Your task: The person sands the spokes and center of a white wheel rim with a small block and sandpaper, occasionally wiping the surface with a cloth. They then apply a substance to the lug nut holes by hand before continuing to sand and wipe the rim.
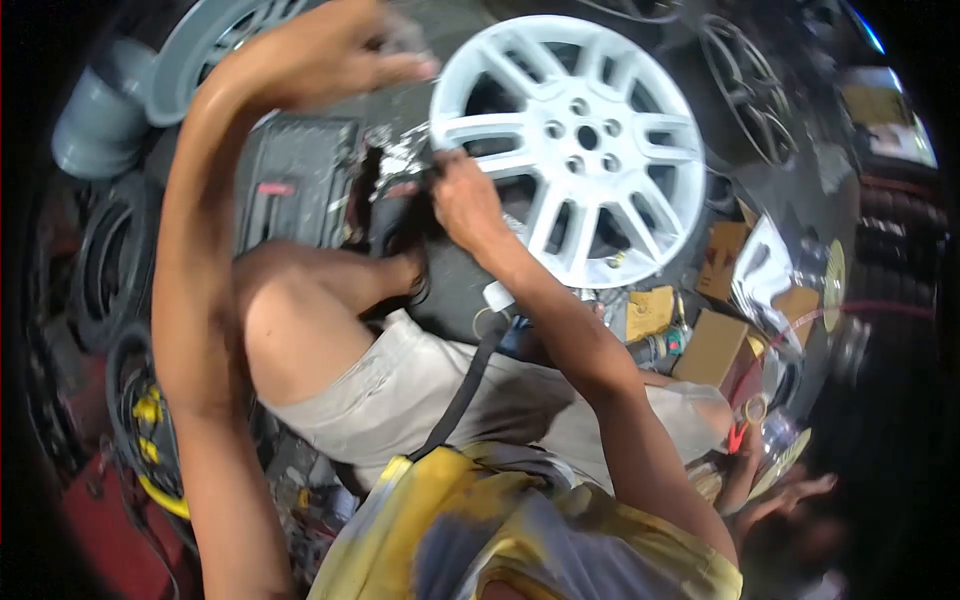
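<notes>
A white multi-spoke wheel rim [588,137] lies face up in front of me. My right hand [467,200] is at the rim's left edge, fingers curled against it; what they hold, if anything, is hidden. Raised to the upper left of the rim is my left hand [345,55], blurred by motion, its thumb pointing toward the rim's edge. Something pale and unclear shows by its fingers. Crumpled shiny foil or plastic [403,158] lies just left of my right hand.
A grey case [297,180] is on the floor at the left, beside tires [105,260] and grey rims [175,75]. Cardboard boxes [710,345], a yellow paper packet [650,312] and a dark rim [748,90] are at the right. Another person's hand [805,488] shows at lower right.
</notes>
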Available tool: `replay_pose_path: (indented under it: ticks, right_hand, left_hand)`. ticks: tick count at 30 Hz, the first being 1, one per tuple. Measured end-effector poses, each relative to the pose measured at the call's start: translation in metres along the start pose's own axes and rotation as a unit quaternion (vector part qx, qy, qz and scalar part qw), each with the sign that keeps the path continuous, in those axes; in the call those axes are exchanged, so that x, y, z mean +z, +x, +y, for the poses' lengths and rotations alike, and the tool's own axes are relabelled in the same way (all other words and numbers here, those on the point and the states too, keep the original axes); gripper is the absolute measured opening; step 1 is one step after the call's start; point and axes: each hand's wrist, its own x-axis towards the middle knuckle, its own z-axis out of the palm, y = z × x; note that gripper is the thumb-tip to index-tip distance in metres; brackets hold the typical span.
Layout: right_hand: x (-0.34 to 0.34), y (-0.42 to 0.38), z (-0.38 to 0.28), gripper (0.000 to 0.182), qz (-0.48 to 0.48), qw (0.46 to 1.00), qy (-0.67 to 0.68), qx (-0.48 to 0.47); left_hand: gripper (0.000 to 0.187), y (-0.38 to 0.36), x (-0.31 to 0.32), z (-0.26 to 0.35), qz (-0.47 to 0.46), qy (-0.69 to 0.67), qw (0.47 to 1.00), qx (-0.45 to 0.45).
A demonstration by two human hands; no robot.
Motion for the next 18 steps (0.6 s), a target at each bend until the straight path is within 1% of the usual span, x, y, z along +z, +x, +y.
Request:
replay_pose_path:
  ticks: [2,4,5,6,8,10,11,12,14,15,16,18]
  right_hand:
    - [-0.018,-0.014,0.012,0.024,-0.04,0.998,0.024,0.032]
    - [-0.026,-0.029,0.022,0.024,0.016,0.997,0.065,0.045]
    - [-0.021,-0.027,0.022,0.024,0.041,0.996,0.074,0.027]
    - [-0.013,-0.024,0.02,0.023,0.047,0.993,0.101,0.032]
    - [0.005,-0.011,0.014,0.021,0.059,0.995,0.079,0.012]
    - [-0.004,-0.006,0.006,0.022,0.06,0.993,0.096,0.031]
    - [-0.012,-0.011,0.009,0.021,0.028,0.994,0.092,0.055]
    - [-0.024,-0.019,0.013,0.021,0.034,0.994,0.086,0.054]
    - [-0.058,-0.046,0.027,0.021,-0.056,0.986,0.113,0.113]
    - [-0.081,-0.062,0.03,0.019,-0.013,0.986,0.103,0.13]
    - [-0.104,-0.078,0.035,0.017,0.03,0.984,0.094,0.146]
    - [-0.146,-0.109,0.066,0.018,0.117,0.984,-0.001,0.134]
  left_hand:
    - [0.04,-0.004,-0.001,-0.004,-0.015,0.002,1.0,-0.008]
    - [0.039,-0.007,0.004,-0.008,-0.002,-0.01,0.997,-0.082]
    - [0.039,-0.004,0.003,-0.004,-0.002,-0.008,0.998,-0.062]
    - [0.038,-0.001,-0.001,0.002,-0.018,-0.025,0.998,-0.059]
    - [0.037,0.004,-0.002,0.009,-0.032,-0.037,0.998,-0.048]
    - [0.034,0.01,0.006,0.018,0.01,-0.07,0.997,0.029]
    - [0.031,0.011,0.008,0.024,-0.012,-0.084,0.996,-0.007]
    - [0.031,0.011,0.008,0.028,-0.009,-0.08,0.997,-0.001]
    - [0.029,0.015,0.013,0.033,-0.036,-0.065,0.997,0.0]
    - [0.027,0.02,0.018,0.031,-0.055,-0.049,0.997,-0.009]
    - [0.027,0.028,0.026,0.024,-0.056,-0.046,0.997,0.0]
    - [0.03,0.042,0.051,0.004,-0.095,0.002,0.995,-0.013]
